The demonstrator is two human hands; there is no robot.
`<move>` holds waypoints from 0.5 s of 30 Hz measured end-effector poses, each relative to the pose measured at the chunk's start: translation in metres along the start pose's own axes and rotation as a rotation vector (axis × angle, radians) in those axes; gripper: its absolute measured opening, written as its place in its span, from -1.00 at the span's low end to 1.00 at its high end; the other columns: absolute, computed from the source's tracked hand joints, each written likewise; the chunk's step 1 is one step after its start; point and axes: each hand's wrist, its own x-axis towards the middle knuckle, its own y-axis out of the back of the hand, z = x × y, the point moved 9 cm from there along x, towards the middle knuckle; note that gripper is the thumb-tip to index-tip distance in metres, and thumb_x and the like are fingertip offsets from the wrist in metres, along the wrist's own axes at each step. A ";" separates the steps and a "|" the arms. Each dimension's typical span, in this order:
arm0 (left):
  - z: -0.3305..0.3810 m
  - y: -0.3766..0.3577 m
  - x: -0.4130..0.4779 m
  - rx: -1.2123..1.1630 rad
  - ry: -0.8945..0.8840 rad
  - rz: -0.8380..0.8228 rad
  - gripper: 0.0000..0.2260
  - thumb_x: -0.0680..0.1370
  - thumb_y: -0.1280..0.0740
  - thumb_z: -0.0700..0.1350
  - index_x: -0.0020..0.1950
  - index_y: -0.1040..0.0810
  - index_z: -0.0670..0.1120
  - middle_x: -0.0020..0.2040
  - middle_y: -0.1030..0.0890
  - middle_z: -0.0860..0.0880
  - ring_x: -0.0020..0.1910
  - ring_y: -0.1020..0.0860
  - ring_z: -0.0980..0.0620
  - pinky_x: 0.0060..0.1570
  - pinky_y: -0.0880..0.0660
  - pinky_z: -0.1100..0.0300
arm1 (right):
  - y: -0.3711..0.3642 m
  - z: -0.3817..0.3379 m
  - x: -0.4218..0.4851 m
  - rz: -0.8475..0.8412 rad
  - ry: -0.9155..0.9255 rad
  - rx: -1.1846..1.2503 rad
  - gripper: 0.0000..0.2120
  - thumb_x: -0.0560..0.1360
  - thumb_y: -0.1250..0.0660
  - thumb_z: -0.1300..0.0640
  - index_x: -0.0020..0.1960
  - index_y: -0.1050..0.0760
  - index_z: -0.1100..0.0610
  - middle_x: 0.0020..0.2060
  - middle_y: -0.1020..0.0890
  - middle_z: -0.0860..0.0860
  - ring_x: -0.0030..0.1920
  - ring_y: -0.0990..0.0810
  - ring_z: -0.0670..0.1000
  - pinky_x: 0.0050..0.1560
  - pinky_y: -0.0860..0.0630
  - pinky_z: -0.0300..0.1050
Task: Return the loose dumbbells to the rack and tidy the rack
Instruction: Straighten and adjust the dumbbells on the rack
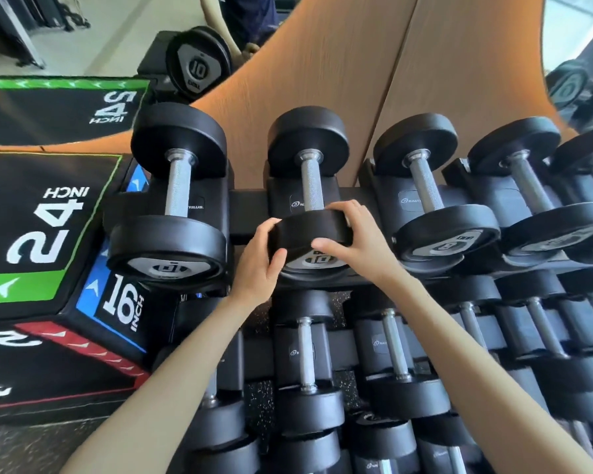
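Boxes (48,217) stood at nine o'clock of the rack (247,206). The dumbbell (309,181) lay in its top row's second cradle; left hand (259,260) at eight o'clock and right hand (355,234) at three o'clock curled their fingers around its near head.

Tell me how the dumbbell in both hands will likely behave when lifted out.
Probably heavy for its size: the dumbbell has thick, solid-looking heads, and both the left hand and right hand grip its near head. Its round heads could roll on a flat floor, though the rack's cradle seems to hold it. The knurled handle should resist slipping.
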 end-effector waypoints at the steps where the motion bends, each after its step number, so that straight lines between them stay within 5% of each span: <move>1: 0.007 0.002 0.000 -0.013 -0.003 -0.025 -0.46 0.52 -0.10 0.13 0.36 -0.32 -0.21 0.22 -0.48 -0.05 0.15 -0.44 0.08 0.15 -0.32 0.36 | 0.002 0.009 -0.005 -0.009 -0.028 0.152 -0.50 0.32 -0.31 -0.25 0.16 -0.41 -0.01 0.04 -0.48 -0.13 0.11 -0.44 -0.03 0.14 -0.33 -0.18; 4: 0.027 0.001 0.007 -0.078 -0.031 -0.090 -0.52 0.49 -0.19 0.08 0.36 -0.31 -0.08 0.27 -0.41 0.03 0.26 -0.37 0.20 0.27 -0.27 0.34 | -0.002 0.029 -0.018 -0.051 -0.085 0.477 -0.55 0.34 -0.35 -0.09 0.19 -0.33 -0.12 0.12 -0.47 -0.19 0.16 -0.45 -0.20 0.17 -0.35 -0.29; 6: 0.035 -0.005 0.013 -0.099 -0.040 -0.094 -0.55 0.48 -0.25 0.12 0.32 -0.31 -0.01 0.25 -0.41 0.05 0.26 -0.35 0.28 0.25 -0.23 0.40 | -0.006 0.033 -0.020 -0.059 -0.100 0.482 -0.54 0.33 -0.35 -0.09 0.18 -0.30 -0.11 0.11 -0.43 -0.19 0.11 -0.43 -0.27 0.13 -0.35 -0.36; 11: 0.034 0.001 0.013 -0.092 -0.053 0.170 -0.48 0.47 -0.27 0.18 0.17 -0.43 -0.24 0.04 -0.47 -0.04 0.06 -0.42 0.35 0.09 -0.32 0.43 | -0.008 0.038 -0.012 -0.137 -0.087 0.231 -0.47 0.36 -0.29 -0.25 0.23 -0.26 -0.08 0.15 -0.40 -0.03 0.21 -0.39 0.00 0.22 -0.36 -0.01; 15: 0.027 0.007 0.011 -0.087 -0.072 0.267 -0.41 0.50 -0.13 0.36 0.15 -0.40 -0.16 -0.01 -0.46 -0.09 0.03 -0.42 0.37 0.05 -0.33 0.43 | -0.006 0.027 -0.001 -0.175 -0.011 -0.056 -0.31 0.33 -0.19 -0.39 0.29 -0.23 0.01 0.15 -0.36 -0.11 0.18 -0.37 -0.04 0.02 -0.41 0.03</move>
